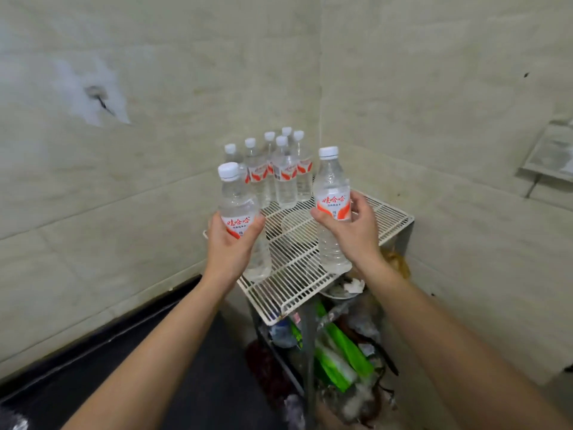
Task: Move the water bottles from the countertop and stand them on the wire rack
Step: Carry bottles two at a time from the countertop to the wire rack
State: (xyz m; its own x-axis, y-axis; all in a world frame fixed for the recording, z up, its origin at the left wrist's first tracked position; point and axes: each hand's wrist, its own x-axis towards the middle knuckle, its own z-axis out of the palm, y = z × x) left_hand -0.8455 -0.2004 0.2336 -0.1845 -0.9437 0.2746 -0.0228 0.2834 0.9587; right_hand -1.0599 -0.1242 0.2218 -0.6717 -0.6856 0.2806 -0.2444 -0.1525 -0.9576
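Forearms reach forward; left hand (231,243) curls round one water bottle (237,197), right hand (350,231) wraps a second bottle (331,181), both upright over the wire rack (294,274); beyond, a bottle cluster (285,181) stands at its far corner

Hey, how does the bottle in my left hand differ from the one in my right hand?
The left-hand bottle leans, cap tipped leftward; the right-hand bottle is nearly upright. The left-hand bottle hangs at the left edge of the wire rack; the right-hand bottle is over its front part. Both are clear, white-capped, red-and-white labelled, gripped round the label by the left hand and right hand.
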